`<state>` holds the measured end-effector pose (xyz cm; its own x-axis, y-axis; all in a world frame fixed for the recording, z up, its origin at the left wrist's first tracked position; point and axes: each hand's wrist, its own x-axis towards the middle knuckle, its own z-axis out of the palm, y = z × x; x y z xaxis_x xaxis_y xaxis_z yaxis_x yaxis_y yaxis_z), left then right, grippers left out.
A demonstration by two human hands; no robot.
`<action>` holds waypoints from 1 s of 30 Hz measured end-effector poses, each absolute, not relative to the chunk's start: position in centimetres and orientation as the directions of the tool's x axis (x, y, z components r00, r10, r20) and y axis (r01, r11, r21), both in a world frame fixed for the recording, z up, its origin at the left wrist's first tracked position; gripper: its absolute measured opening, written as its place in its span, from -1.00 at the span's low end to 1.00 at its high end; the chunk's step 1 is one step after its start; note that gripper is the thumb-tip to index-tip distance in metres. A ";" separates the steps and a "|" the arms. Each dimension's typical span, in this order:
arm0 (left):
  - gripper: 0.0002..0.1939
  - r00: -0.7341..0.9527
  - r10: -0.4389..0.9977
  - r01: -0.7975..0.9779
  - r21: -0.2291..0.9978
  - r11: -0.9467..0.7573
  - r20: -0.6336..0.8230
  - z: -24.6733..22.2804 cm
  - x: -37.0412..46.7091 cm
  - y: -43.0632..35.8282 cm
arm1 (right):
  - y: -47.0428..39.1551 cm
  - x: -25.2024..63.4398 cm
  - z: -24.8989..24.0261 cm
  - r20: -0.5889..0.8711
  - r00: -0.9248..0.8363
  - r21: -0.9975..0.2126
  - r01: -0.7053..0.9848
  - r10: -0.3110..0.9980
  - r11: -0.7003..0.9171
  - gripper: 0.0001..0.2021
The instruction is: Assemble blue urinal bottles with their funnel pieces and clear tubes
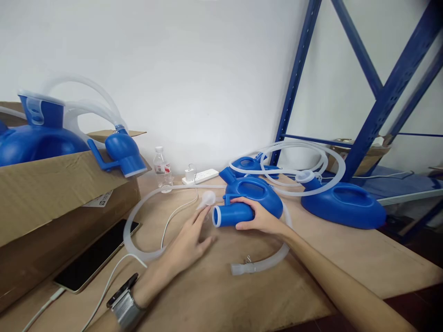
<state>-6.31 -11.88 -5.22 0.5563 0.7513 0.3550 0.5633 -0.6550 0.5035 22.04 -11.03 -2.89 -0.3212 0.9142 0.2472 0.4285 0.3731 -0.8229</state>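
Observation:
My right hand is wrapped round a blue urinal funnel, a short plastic tube with a white rim facing left. Behind it lies a blue urinal bottle with a moulded handle. My left hand has its fingers stretched out, the tips at a translucent white cap; whether they grip it I cannot tell, but the hand looks open. A clear hose loops on the table behind my left hand. A hose end with a small metal clip lies nearer me.
On the left, a cardboard box holds more blue bottles and hoses. A phone lies beside it. A water bottle and power strip stand by the wall. Another urinal bottle sits right, near a blue rack.

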 end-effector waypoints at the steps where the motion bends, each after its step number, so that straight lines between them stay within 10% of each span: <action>1: -0.21 0.559 0.756 0.610 0.448 -0.653 0.342 -5.2 -6.6 -11.7 | -11.0 22.1 -2.9 0.256 -0.313 -0.817 0.435 0.915 0.378 -0.18; 10: -0.45 0.534 0.844 0.799 0.298 -0.523 0.048 -3.9 -8.5 -11.3 | -11.1 21.6 -3.5 0.256 -0.334 -0.804 0.448 0.907 0.392 -0.18; 19: -0.34 0.231 0.948 0.323 0.902 -0.285 0.217 -3.4 -6.0 -11.4 | -11.3 21.4 -3.6 0.299 -0.352 -0.790 0.431 0.887 0.437 -0.18; 30: -0.17 0.335 0.935 -0.009 0.992 -0.124 0.120 -3.3 -4.8 -12.7 | -12.2 20.0 -3.8 0.416 -0.322 -0.750 0.408 0.851 0.521 -0.26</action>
<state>-4.75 -12.69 -3.29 0.3348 0.9346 0.1197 -0.0091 -0.1238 0.9923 20.04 -12.21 -3.83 -0.3216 0.8506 0.4160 0.4079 0.5210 -0.7498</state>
